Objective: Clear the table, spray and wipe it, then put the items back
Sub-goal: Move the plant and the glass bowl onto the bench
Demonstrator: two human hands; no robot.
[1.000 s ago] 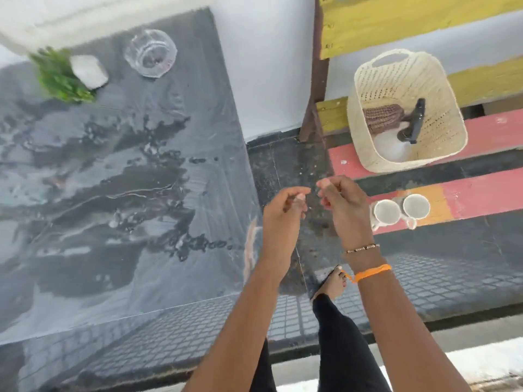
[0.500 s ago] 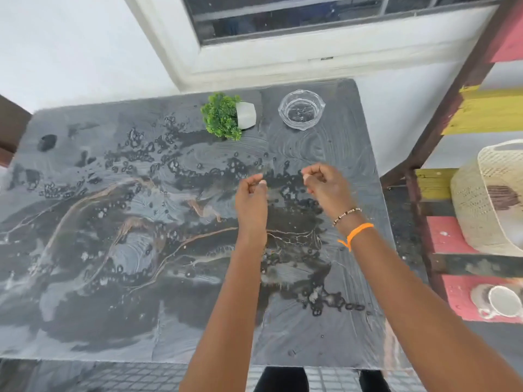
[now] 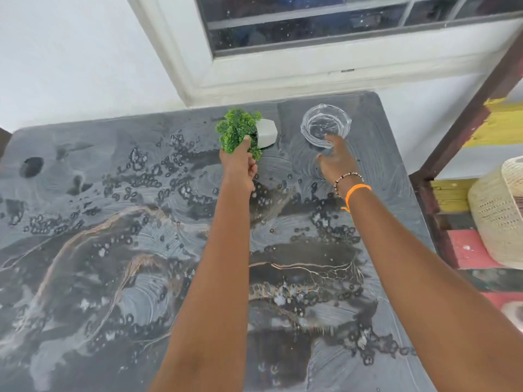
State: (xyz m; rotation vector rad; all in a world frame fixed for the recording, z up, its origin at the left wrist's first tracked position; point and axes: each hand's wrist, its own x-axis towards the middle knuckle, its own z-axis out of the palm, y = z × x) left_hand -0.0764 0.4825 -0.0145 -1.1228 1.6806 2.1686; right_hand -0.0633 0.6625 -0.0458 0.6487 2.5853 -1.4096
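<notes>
Glass bowl [image 3: 326,129] under right hand's [image 3: 336,162] loose grip; left hand [image 3: 238,165] around plant [image 3: 240,131].

1. Small green plant [image 3: 237,128] in a white pot [image 3: 266,134], lying tipped on the dark marbled tabletop [image 3: 113,250], far edge.
2. Clear glass bowl [image 3: 326,129], upright, just right of the plant.
</notes>
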